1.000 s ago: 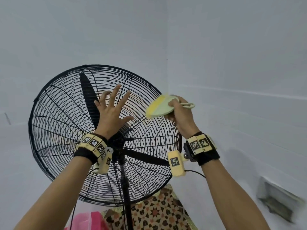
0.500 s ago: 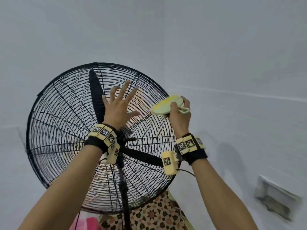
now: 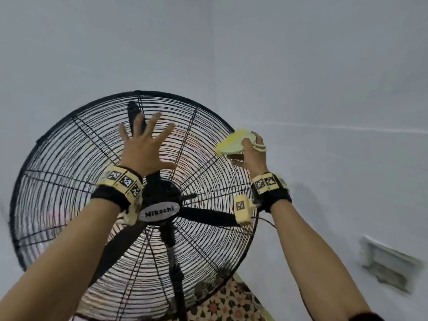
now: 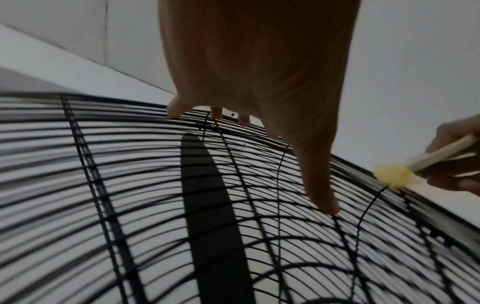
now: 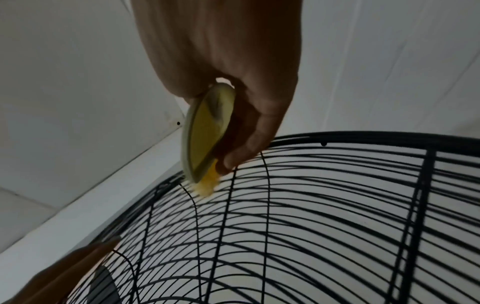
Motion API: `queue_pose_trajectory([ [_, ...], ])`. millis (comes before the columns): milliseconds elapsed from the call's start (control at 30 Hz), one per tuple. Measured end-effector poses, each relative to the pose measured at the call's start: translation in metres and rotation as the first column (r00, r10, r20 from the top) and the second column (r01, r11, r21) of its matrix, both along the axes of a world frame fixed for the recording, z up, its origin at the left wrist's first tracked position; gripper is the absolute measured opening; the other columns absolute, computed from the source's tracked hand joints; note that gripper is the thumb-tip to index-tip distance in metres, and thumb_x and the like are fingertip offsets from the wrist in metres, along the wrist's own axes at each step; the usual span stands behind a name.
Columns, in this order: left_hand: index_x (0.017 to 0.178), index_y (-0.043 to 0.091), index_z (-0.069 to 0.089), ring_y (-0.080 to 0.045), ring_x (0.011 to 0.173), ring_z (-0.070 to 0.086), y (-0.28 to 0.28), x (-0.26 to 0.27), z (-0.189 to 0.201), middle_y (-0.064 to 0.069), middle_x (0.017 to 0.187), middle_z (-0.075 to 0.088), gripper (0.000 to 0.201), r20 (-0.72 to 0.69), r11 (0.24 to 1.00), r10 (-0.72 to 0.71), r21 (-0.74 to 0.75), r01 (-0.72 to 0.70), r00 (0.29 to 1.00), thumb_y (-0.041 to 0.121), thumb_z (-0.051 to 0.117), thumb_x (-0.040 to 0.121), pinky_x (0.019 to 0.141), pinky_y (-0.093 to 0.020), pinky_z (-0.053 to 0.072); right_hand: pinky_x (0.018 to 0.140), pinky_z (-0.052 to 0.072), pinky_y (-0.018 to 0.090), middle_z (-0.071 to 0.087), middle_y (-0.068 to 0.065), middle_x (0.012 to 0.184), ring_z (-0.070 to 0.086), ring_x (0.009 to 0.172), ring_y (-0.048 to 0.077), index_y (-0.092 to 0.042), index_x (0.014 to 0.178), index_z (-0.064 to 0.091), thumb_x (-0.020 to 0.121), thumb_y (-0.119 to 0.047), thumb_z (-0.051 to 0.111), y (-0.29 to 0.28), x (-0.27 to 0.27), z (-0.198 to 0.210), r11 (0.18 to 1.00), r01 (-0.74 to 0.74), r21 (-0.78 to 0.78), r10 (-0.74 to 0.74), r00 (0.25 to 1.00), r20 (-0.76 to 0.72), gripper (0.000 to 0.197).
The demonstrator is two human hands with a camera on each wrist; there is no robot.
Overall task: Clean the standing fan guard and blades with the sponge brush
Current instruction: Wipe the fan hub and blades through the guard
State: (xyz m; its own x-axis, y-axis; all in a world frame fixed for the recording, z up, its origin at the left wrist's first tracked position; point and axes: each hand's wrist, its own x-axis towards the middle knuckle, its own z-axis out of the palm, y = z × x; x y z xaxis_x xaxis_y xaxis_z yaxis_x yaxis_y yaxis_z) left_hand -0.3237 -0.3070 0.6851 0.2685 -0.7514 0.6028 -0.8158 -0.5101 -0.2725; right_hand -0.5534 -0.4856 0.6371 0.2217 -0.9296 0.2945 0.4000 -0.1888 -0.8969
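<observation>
The left hand (image 3: 144,144) is spread flat against the fan guard (image 3: 69,172), above its hub badge (image 3: 159,213) — bracing. The right hand (image 3: 252,156) grips the sponge brush (image 3: 234,142) at the guard's upper-right rim — wiping under way; next probably needs steady strokes along the wires, blades (image 3: 208,216) still to reach.

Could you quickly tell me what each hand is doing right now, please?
Left hand: open, fingers spread on the fan guard.
Right hand: gripping the sponge brush.
</observation>
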Motion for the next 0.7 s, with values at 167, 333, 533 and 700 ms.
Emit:
queue_pose_trajectory([
  [167, 0.163, 0.049, 0.008, -0.035, 0.156, -0.011, -0.003, -0.001, -0.004, 0.006, 0.173, -0.005, 0.129, 0.012, 0.998, -0.022, -0.052, 0.023, 1.000, 0.087, 0.075, 0.060, 0.115, -0.082, 0.011, 0.055, 0.062, 0.032, 0.053, 0.014, 0.130, 0.065, 0.095, 0.021, -0.022, 0.128, 0.053, 0.088, -0.012, 0.068, -0.006, -0.002, -0.005, 0.979, 0.197, 0.059, -0.205, 0.957, 0.207, 0.044],
  [333, 0.163, 0.048, -0.005, -0.036, 0.157, -0.020, -0.007, -0.006, -0.007, 0.007, 0.172, -0.019, 0.127, 0.000, 0.999, 0.045, -0.020, -0.045, 0.999, 0.088, 0.068, 0.067, 0.114, -0.083, 0.008, 0.045, 0.059, 0.030, 0.056, 0.009, 0.117, 0.072, 0.070, 0.016, -0.026, 0.142, 0.056, 0.090, -0.015, 0.071, 0.025, 0.012, -0.021, 0.959, 0.259, -0.112, -0.258, 0.966, 0.022, 0.054],
  [533, 0.162, 0.050, -0.012, -0.033, 0.156, -0.025, -0.007, -0.009, -0.009, 0.008, 0.170, -0.027, 0.126, -0.015, 0.998, 0.057, -0.011, -0.057, 0.998, 0.089, 0.064, 0.070, 0.114, -0.083, 0.009, 0.057, 0.063, 0.033, 0.044, 0.008, 0.128, 0.070, 0.090, 0.026, -0.025, 0.148, 0.050, 0.091, -0.007, 0.067, 0.032, 0.003, -0.031, 0.985, 0.169, -0.016, -0.166, 0.979, 0.121, 0.061],
  [700, 0.161, 0.049, -0.016, -0.032, 0.156, -0.027, -0.008, -0.010, -0.014, 0.008, 0.170, -0.029, 0.124, 0.017, 0.998, 0.064, -0.023, -0.064, 0.998, 0.092, 0.059, 0.071, 0.116, -0.082, 0.005, 0.059, 0.064, 0.039, 0.054, 0.010, 0.136, 0.067, 0.095, 0.023, -0.020, 0.153, 0.045, 0.095, -0.006, 0.063, 0.047, 0.012, -0.037, 0.986, 0.054, -0.161, -0.063, 0.997, -0.049, 0.062],
])
